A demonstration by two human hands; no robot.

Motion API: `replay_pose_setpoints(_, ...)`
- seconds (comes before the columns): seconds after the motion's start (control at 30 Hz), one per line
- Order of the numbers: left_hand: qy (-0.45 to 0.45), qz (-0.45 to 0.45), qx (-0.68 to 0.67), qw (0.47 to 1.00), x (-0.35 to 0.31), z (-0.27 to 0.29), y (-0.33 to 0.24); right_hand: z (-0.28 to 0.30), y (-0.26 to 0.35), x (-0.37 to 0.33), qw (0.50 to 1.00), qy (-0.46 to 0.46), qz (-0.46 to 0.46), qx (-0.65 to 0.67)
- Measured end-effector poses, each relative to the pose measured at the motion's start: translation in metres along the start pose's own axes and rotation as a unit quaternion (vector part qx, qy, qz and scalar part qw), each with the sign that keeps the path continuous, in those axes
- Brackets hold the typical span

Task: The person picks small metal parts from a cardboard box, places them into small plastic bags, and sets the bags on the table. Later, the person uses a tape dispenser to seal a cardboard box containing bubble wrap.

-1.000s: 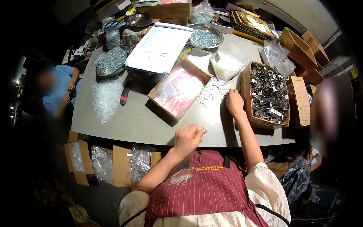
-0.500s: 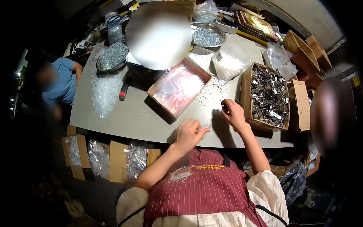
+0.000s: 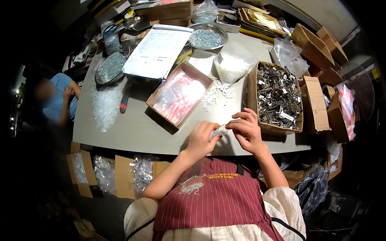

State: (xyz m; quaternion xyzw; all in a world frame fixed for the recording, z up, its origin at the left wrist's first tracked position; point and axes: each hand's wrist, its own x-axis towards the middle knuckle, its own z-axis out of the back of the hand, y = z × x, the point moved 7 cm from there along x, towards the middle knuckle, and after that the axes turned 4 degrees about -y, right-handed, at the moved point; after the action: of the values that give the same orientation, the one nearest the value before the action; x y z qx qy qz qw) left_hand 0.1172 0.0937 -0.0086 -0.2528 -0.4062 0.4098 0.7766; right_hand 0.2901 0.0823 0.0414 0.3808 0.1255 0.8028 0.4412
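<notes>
My left hand (image 3: 201, 138) pinches a small clear plastic bag (image 3: 220, 130) between thumb and fingers, just above the table's near edge. Beside it, my right hand (image 3: 247, 130) has its fingers spread, and one fingertip meets the bag. I make out nothing held in the right hand. Just beyond the hands, small white pieces (image 3: 219, 94) lie loose on the table. To their left stands a shallow cardboard box (image 3: 151, 103) holding clear bags with pink-red edges. A deeper cardboard box (image 3: 253, 96), full of dark and silvery metal clips, is close to my right hand.
A large clear bag of pale pieces (image 3: 233, 62) sits behind the loose ones. Farther back are a metal bowl of small shiny parts (image 3: 207, 38) and a written notepad (image 3: 157, 50). Left lie a red-and-black handle (image 3: 124, 103) and a translucent heap (image 3: 106, 110). Another person (image 3: 60, 98) is at far left.
My right hand has come from the loose white pieces toward the left hand, its fingers spreading at the bag. The bag now looks fuller or more opened out. The view has shifted slightly.
</notes>
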Motion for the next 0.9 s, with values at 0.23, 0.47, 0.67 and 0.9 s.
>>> replay_pose_setpoints(0.23, -0.011, -0.082, 0.075, 0.994, 0.022, -0.011, -0.030, -0.022, -0.010, -0.034, 0.969, 0.219, -0.108, -0.042)
replay_pose_setpoints(0.47, 0.122, -0.050, 0.037, 0.991, 0.023, -0.050, 0.008, -0.009, -0.001, -0.025, 0.990, 0.116, -0.075, 0.034)
replay_pose_setpoints(0.67, 0.109, 0.074, -0.064, 0.989, 0.025, -0.064, 0.027, 0.081, -0.108, -0.025, 0.950, -0.095, -0.249, -0.165)
replay_pose_setpoints(0.9, 0.111, 0.086, -0.087, 0.986, 0.025, -0.077, 0.036, 0.076, -0.132, -0.035, 0.909, 0.061, -0.248, -0.330)
